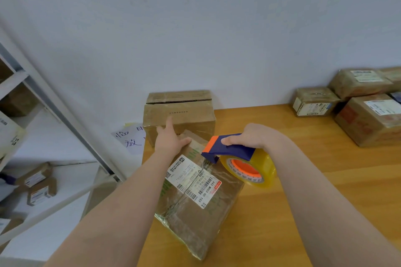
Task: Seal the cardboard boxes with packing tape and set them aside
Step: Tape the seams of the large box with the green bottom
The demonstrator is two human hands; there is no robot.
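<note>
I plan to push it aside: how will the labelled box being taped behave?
The labelled box is wrapped in glossy tape, so it probably slides easily on the wooden table and feels slippery. It lies low and wide, so tipping seems unlikely. Its wrinkled faces suggest soft, dentable cardboard.

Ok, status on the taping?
Right hand grips tape dispenser on near box. Left hand rests on its far end. Second box just behind.

left grip (171, 141): fingers straight, arm extended | right grip (253, 136): curled round tape dispenser (234, 150)
</note>
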